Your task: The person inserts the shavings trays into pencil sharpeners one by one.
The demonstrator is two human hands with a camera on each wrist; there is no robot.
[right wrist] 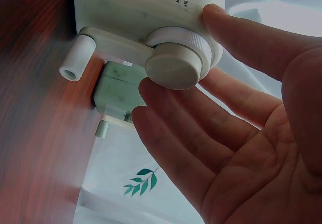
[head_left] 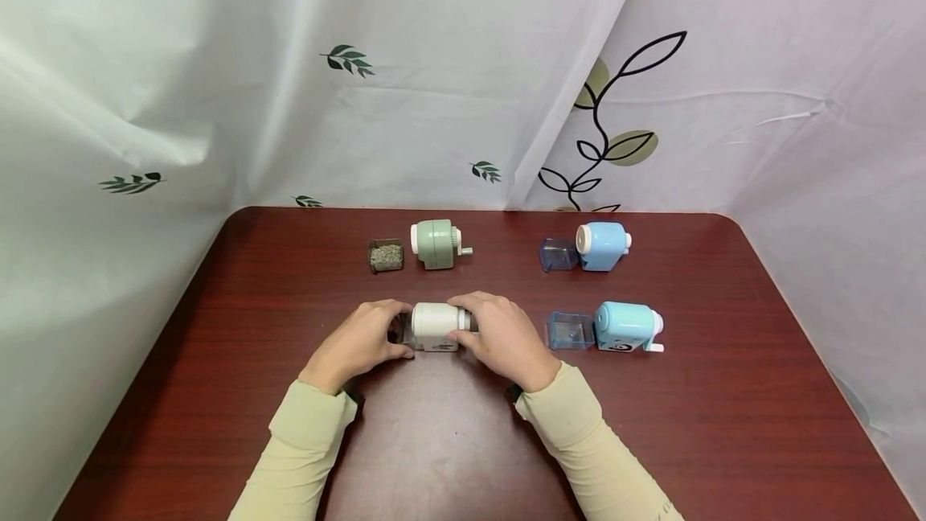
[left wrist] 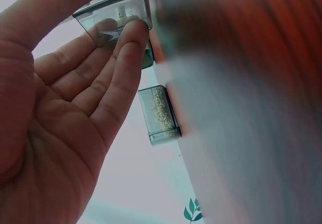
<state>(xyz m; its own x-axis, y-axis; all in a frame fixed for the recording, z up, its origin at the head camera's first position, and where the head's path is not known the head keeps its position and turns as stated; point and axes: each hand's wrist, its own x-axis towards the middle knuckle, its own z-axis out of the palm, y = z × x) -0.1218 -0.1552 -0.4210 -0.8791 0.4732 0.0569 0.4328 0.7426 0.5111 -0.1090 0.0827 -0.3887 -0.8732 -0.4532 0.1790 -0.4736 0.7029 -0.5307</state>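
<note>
A cream hand-crank pencil sharpener [head_left: 435, 320] stands on the table between both hands. My right hand [head_left: 506, 338] grips its crank end, the thumb on the near side of the body and the fingers around the far side. In the right wrist view the crank handle [right wrist: 118, 47] and round knob [right wrist: 172, 67] face the palm. My left hand [head_left: 365, 342] pinches a clear grey shavings drawer [left wrist: 135, 5] between thumb and fingers at the sharpener's left end. How far the drawer sits inside the body is hidden.
Behind stands a green sharpener [head_left: 437, 244], with a drawer of shavings [head_left: 387, 256] to its left. On the right are a blue sharpener [head_left: 604, 247] with its drawer [head_left: 558, 254] and a turquoise sharpener [head_left: 625, 326] with its drawer [head_left: 571, 331]. White curtains border the table.
</note>
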